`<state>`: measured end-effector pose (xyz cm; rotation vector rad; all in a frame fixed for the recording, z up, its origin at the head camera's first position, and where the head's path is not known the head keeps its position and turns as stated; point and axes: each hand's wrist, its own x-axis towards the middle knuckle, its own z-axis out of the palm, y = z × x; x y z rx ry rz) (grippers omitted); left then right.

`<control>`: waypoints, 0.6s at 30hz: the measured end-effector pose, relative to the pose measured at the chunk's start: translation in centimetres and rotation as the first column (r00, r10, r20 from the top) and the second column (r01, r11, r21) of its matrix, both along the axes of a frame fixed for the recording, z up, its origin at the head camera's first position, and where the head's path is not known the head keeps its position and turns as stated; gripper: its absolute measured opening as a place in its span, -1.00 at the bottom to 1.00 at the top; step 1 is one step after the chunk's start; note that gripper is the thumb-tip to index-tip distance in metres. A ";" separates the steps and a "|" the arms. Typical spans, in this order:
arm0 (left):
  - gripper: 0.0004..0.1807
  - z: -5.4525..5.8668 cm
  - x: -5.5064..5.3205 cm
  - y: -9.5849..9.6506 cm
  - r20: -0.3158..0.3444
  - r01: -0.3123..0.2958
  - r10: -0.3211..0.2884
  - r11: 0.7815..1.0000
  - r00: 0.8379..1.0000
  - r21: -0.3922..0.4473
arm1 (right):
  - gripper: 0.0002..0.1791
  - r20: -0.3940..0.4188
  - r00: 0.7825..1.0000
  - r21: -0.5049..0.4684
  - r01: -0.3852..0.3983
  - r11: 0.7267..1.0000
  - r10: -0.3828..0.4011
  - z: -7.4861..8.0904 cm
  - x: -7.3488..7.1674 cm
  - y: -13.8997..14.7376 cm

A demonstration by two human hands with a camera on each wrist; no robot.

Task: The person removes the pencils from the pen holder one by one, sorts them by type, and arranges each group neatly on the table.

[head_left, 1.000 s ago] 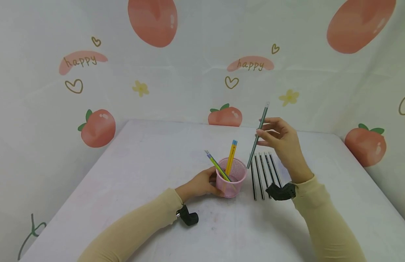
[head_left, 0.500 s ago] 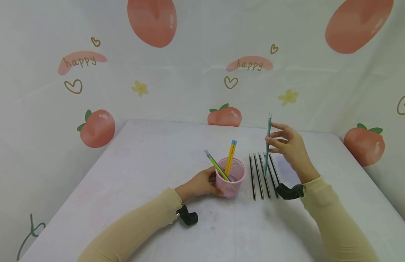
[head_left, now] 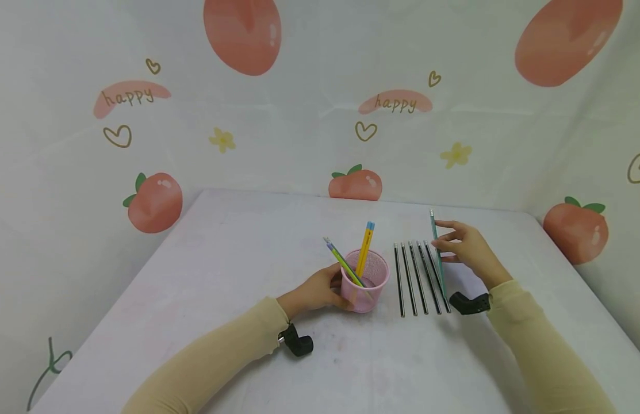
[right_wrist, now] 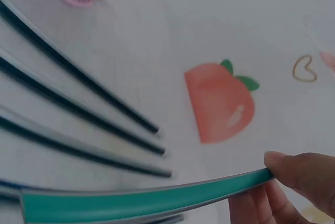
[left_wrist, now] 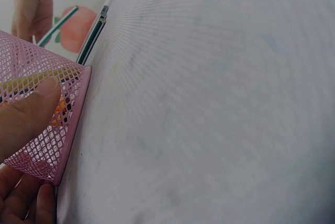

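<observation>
My left hand [head_left: 315,292] grips the side of a pink mesh pencil cup [head_left: 362,300], which stands upright on the table. The thumb presses its wall in the left wrist view. Yellow pencils with blue ends [head_left: 366,250] and a lime-green pencil [head_left: 343,263] lean inside the cup. Between thumb and fingers, my right hand [head_left: 467,248] pinches a green pencil [right_wrist: 146,201]. It stands steeply tilted, its lower end close to the right end of a row of dark pencils [head_left: 414,279]. Whether that end touches the table I cannot tell.
The dark pencils lie side by side, right of the cup, on a white-covered table [head_left: 237,247]. A white backdrop with printed fruit [head_left: 355,184] rises behind the far edge. Black wrist cameras [head_left: 470,303] sit at both cuffs.
My right hand has moved right and downward with the green pencil, from beside the cup to the right end of the row. The left hand and cup have stayed put.
</observation>
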<state>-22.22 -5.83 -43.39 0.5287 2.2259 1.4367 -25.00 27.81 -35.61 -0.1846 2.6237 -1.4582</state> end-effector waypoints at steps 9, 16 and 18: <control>-0.05 0.0 0.1 0.0 0.001 -0.008 0.008 1.000 1.000 -0.008 | -0.22 0.125 0.992 0.003 0.018 1.000 -0.018 -1.8 -0.7 1.8; -0.04 0.1 0.1 0.0 -0.003 0.003 -0.003 1.000 1.000 0.001 | -0.25 0.193 0.981 0.029 0.013 1.000 -0.019 -2.6 -0.8 2.7; -0.04 0.2 0.1 0.0 -0.005 0.006 -0.006 1.000 1.000 0.006 | -0.27 0.209 0.978 0.057 0.006 0.998 -0.018 -3.0 -1.0 2.9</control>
